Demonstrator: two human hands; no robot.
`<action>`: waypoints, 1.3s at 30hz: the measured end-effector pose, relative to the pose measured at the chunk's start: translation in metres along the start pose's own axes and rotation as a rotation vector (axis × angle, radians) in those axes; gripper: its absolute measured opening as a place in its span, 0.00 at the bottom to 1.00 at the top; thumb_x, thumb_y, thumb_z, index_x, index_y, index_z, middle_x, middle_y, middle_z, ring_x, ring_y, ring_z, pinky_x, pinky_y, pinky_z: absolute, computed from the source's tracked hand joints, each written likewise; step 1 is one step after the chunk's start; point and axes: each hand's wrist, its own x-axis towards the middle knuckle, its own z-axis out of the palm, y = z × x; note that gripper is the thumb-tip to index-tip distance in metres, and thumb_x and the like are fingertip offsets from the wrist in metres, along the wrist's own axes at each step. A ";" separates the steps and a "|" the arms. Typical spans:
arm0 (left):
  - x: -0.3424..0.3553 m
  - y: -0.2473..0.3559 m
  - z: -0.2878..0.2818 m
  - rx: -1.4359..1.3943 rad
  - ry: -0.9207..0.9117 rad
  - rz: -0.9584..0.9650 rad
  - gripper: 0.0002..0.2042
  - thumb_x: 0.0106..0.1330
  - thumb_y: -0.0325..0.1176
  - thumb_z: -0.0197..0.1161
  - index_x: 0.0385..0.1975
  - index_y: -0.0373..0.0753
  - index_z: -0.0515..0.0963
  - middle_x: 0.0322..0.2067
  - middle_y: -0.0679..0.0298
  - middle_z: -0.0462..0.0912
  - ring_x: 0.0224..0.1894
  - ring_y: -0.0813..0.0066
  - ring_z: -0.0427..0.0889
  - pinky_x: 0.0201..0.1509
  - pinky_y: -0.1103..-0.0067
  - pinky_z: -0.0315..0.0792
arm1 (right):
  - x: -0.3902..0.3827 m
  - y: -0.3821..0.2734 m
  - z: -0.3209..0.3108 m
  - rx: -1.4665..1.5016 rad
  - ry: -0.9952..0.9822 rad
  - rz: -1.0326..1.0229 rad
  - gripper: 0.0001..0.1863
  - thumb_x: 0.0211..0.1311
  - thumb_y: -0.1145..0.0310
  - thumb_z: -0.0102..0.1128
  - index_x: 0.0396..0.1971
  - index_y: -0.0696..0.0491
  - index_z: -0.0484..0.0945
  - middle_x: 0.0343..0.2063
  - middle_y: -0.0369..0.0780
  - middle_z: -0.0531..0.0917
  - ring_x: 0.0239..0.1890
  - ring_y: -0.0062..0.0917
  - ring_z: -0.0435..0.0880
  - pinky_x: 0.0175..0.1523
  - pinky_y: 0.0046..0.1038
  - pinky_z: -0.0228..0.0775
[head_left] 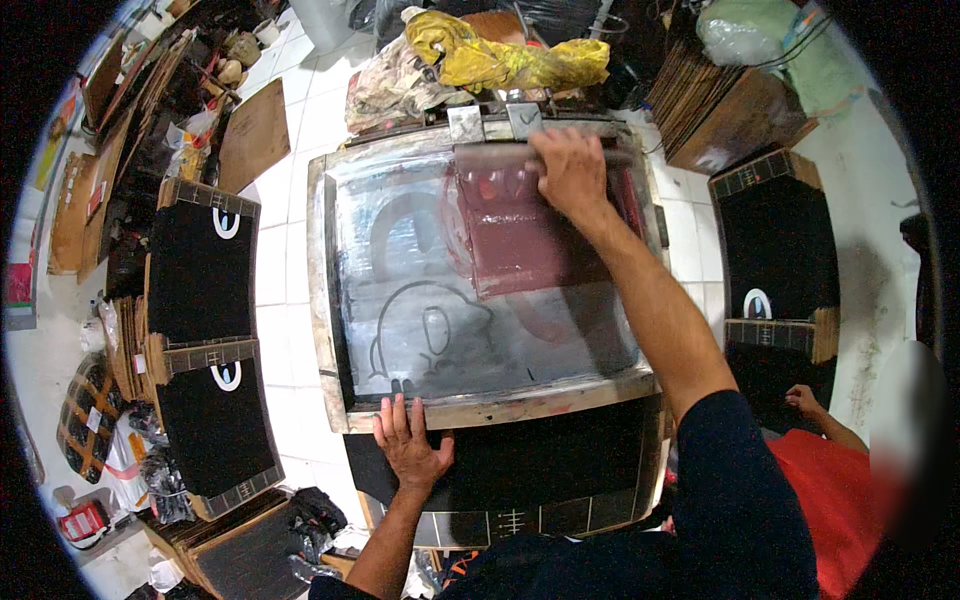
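Just left of the yellow cloth [510, 62] we see a pale rag [395, 88]; farther left, a brown board [254, 135]; right of the cloth, stacked cardboard [735, 120].

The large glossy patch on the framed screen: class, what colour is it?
The glossy patch is dark red, best seen in the head view.

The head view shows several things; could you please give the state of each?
Wooden-framed grey screen: partly inked
Dark red ink: spread unevenly
Long brownish bar: gripped by right hand
Left hand: open, on the screen's near edge
Black rectangular board: partly under screen
Yellow sheet: crumpled
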 end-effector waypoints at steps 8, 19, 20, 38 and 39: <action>0.001 0.002 -0.002 0.013 -0.011 0.000 0.42 0.55 0.47 0.71 0.70 0.42 0.64 0.72 0.49 0.62 0.77 0.45 0.54 0.79 0.49 0.44 | -0.034 -0.011 -0.018 0.010 -0.135 0.008 0.20 0.52 0.64 0.75 0.44 0.47 0.78 0.40 0.37 0.81 0.48 0.35 0.79 0.50 0.41 0.68; 0.002 0.003 -0.003 -0.017 -0.004 0.000 0.41 0.54 0.44 0.73 0.70 0.41 0.65 0.71 0.49 0.62 0.77 0.46 0.54 0.79 0.49 0.45 | -0.134 -0.045 -0.049 0.049 -0.080 0.023 0.14 0.51 0.73 0.64 0.40 0.47 0.80 0.36 0.35 0.80 0.45 0.33 0.78 0.52 0.41 0.68; 0.005 0.004 -0.005 -0.021 0.003 -0.017 0.41 0.54 0.44 0.73 0.69 0.41 0.66 0.71 0.49 0.63 0.77 0.46 0.55 0.78 0.49 0.46 | -0.135 -0.045 -0.048 0.048 -0.069 0.016 0.13 0.53 0.73 0.63 0.40 0.47 0.80 0.36 0.35 0.79 0.45 0.33 0.78 0.52 0.41 0.68; 0.060 0.005 -0.077 -0.200 -0.096 0.133 0.23 0.47 0.39 0.78 0.44 0.39 0.82 0.38 0.58 0.81 0.44 0.56 0.77 0.55 0.61 0.64 | -0.075 -0.008 -0.068 0.147 -0.403 -0.078 0.17 0.52 0.66 0.74 0.43 0.47 0.81 0.43 0.39 0.87 0.51 0.39 0.84 0.54 0.46 0.71; 0.061 0.005 -0.077 -0.218 -0.096 0.135 0.23 0.47 0.38 0.77 0.44 0.38 0.82 0.39 0.57 0.81 0.44 0.55 0.77 0.55 0.61 0.65 | -0.076 -0.007 -0.066 0.144 -0.417 -0.068 0.17 0.52 0.66 0.74 0.43 0.47 0.81 0.43 0.39 0.87 0.51 0.39 0.84 0.54 0.46 0.71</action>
